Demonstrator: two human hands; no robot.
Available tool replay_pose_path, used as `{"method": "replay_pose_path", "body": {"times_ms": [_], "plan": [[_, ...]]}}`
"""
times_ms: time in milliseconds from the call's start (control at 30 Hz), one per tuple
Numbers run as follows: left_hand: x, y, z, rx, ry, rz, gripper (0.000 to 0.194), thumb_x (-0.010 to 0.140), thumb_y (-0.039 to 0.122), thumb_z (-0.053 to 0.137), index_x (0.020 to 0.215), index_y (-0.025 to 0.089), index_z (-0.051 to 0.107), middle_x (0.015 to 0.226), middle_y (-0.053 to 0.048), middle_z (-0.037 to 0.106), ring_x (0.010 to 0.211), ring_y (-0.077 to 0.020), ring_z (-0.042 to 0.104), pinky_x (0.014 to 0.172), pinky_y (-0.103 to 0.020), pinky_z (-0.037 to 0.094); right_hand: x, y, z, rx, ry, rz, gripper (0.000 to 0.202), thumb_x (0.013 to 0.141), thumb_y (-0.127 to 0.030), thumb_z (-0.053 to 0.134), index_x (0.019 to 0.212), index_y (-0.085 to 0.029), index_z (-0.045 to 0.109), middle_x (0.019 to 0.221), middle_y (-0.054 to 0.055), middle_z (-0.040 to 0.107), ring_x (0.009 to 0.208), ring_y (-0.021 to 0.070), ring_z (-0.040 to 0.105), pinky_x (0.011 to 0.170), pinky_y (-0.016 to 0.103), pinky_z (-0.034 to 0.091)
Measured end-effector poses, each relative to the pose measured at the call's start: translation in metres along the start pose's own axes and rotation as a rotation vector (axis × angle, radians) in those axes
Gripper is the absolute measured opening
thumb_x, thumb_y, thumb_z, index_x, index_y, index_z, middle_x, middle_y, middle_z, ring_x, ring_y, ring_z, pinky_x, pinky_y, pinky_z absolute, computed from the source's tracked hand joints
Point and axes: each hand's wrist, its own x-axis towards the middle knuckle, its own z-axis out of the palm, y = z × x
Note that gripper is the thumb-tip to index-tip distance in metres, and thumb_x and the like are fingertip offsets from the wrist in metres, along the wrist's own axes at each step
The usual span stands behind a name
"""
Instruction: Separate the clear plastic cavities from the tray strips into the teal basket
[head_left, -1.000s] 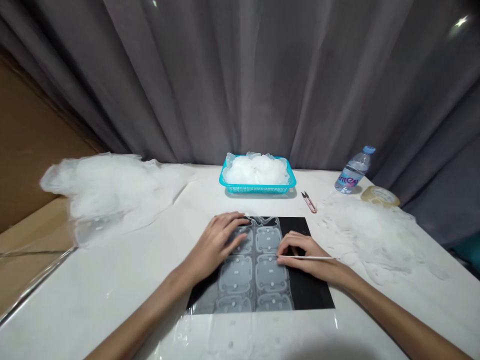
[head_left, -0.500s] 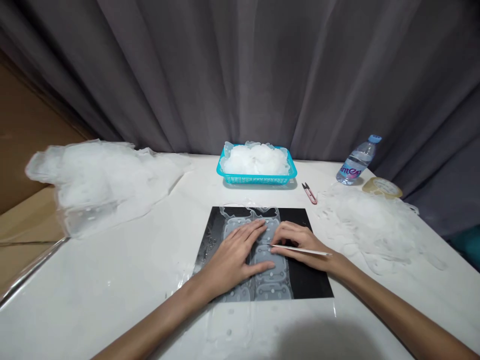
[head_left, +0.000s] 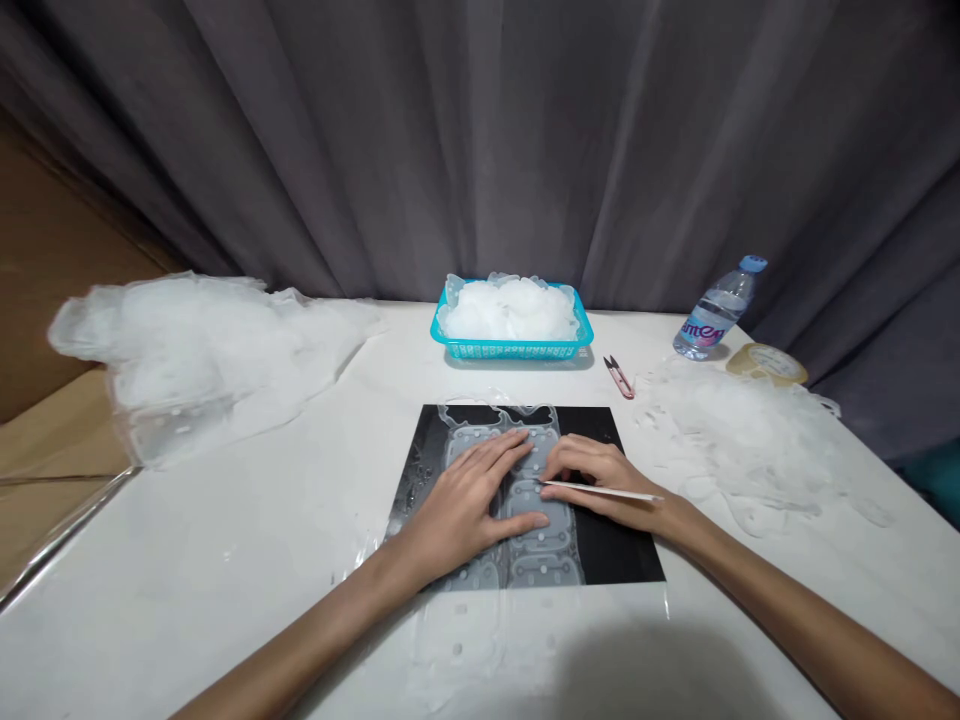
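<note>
A translucent plastic sheet of rounded, linked pieces point(head_left: 541, 515) lies over a black mat point(head_left: 622, 560) and runs past its near edge. My left hand point(head_left: 469, 500) rests flat on the sheet, fingers stretched out and thumb apart. On the sheet's right part, my right hand point(head_left: 600, 475) is closed in a pinch around a slim white stick-like tool point(head_left: 611, 491). The tool's rear end points right toward the wrist; its working tip is hidden by the fingers, so I cannot tell its exact kind.
Behind the mat stands a turquoise basket point(head_left: 514, 350) heaped with translucent white pieces. Pink thread snips point(head_left: 619, 378), a water bottle point(head_left: 716, 312) and a tape roll point(head_left: 766, 364) sit to the right. Translucent scraps point(head_left: 757, 440) spread there; a plastic pile point(head_left: 217, 350) lies left.
The whole scene sits slightly higher in the view. Both hands keep nearly the same pose on the sheet, and the right hand still holds the white tool.
</note>
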Motion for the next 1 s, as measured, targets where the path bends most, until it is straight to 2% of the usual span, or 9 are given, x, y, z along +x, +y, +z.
{"method": "replay_pose_path", "body": {"times_ms": [133, 267, 433, 600, 767, 900, 1000], "plan": [[0.0, -0.001, 0.001, -0.002, 0.007, 0.0, 0.078, 0.091, 0.069, 0.064, 0.155, 0.028, 0.047, 0.165, -0.009, 0.044, 0.148, -0.0343, 0.046, 0.122, -0.052, 0.039, -0.001, -0.001, 0.001, -0.058, -0.006, -0.005, 0.019, 0.104, -0.042, 0.059, 0.101, -0.025, 0.068, 0.103, 0.003, 0.067, 0.099, 0.0195, 0.064, 0.088, 0.032, 0.052], [0.0, -0.003, 0.002, 0.003, 0.002, 0.015, 0.078, 0.091, 0.071, 0.062, 0.155, 0.027, 0.047, 0.165, -0.009, 0.043, 0.148, -0.0337, 0.046, 0.122, -0.052, 0.038, 0.0, 0.0, 0.003, -0.17, -0.019, -0.073, 0.02, 0.107, -0.041, 0.054, 0.104, -0.024, 0.066, 0.106, 0.005, 0.065, 0.105, 0.0201, 0.063, 0.087, 0.032, 0.052], [0.001, -0.002, 0.001, 0.032, -0.007, 0.023, 0.079, 0.091, 0.072, 0.06, 0.154, 0.027, 0.047, 0.165, -0.009, 0.043, 0.148, -0.0329, 0.046, 0.123, -0.051, 0.037, -0.004, 0.001, 0.0, -0.282, -0.056, -0.117, 0.023, 0.11, -0.034, 0.047, 0.101, -0.023, 0.064, 0.105, 0.007, 0.062, 0.099, 0.0192, 0.063, 0.08, 0.03, 0.052], [0.002, -0.001, 0.0, 0.022, -0.009, 0.02, 0.079, 0.09, 0.071, 0.063, 0.154, 0.026, 0.048, 0.165, -0.009, 0.044, 0.148, -0.034, 0.046, 0.122, -0.051, 0.038, -0.009, 0.002, 0.004, -0.379, 0.008, -0.141, 0.024, 0.11, -0.033, 0.045, 0.099, -0.022, 0.063, 0.099, 0.007, 0.065, 0.097, 0.0207, 0.063, 0.078, 0.031, 0.054], [0.0, -0.002, 0.001, 0.028, -0.013, 0.023, 0.08, 0.091, 0.072, 0.061, 0.154, 0.024, 0.047, 0.166, -0.01, 0.042, 0.149, -0.0329, 0.044, 0.123, -0.05, 0.037, 0.0, 0.003, 0.013, -0.55, 0.034, -0.212, 0.026, 0.11, -0.035, 0.044, 0.101, -0.022, 0.064, 0.095, 0.007, 0.069, 0.094, 0.0209, 0.067, 0.072, 0.031, 0.054], [0.0, -0.001, 0.001, 0.054, -0.021, 0.024, 0.082, 0.091, 0.074, 0.058, 0.154, 0.022, 0.047, 0.166, -0.011, 0.042, 0.15, -0.0315, 0.044, 0.123, -0.05, 0.037, 0.004, 0.003, 0.011, -0.493, 0.023, -0.23, 0.02, 0.109, -0.035, 0.048, 0.105, -0.021, 0.062, 0.098, 0.006, 0.07, 0.095, 0.0203, 0.067, 0.075, 0.031, 0.055], [-0.001, 0.0, 0.0, 0.07, -0.026, 0.026, 0.083, 0.092, 0.074, 0.058, 0.154, 0.02, 0.046, 0.166, -0.012, 0.042, 0.15, -0.0307, 0.044, 0.124, -0.049, 0.036, 0.002, 0.0, 0.005, -0.413, -0.002, -0.198, 0.017, 0.108, -0.034, 0.051, 0.1, -0.021, 0.058, 0.098, 0.005, 0.066, 0.094, 0.0202, 0.065, 0.075, 0.03, 0.054]]}}
